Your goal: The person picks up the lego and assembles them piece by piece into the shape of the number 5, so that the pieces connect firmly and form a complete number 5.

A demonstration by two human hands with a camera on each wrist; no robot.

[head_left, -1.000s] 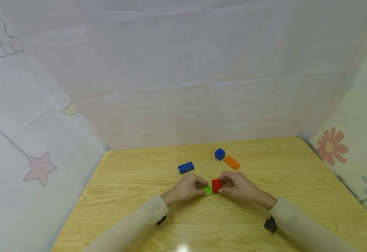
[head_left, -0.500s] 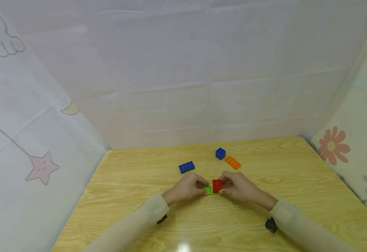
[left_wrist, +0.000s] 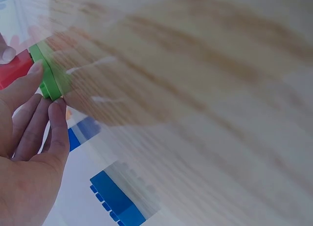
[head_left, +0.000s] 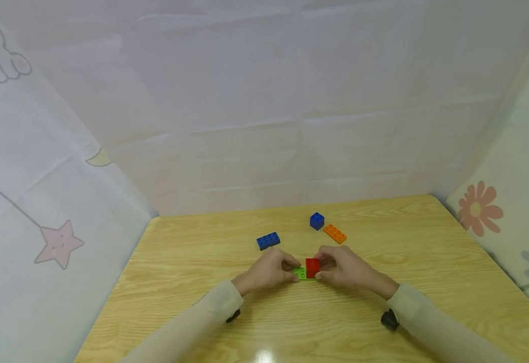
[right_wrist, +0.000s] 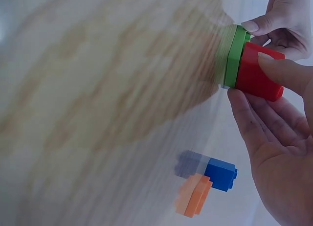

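Closely, with only the plate's edge between them, the thumb and fingers of the left hand (head_left: pixel 264 270) pinch the nine-o'clock end of a green plate (head_left: pixel 299 274); the right hand (head_left: pixel 345 268) likewise pinches a red brick (head_left: pixel 312 268) on its three-o'clock end. The plate lies studs up, long axis nine to three, on the wooden table (head_left: pixel 178 257). Both hands face inward, pale sleeves (head_left: pixel 196 322) slanting from eight and four o'clock. Around the plate, a long blue brick (head_left: pixel 269 241) lies at ten, a blue cube (head_left: pixel 317 221) just past twelve, an orange plate (head_left: pixel 335 233) at one.
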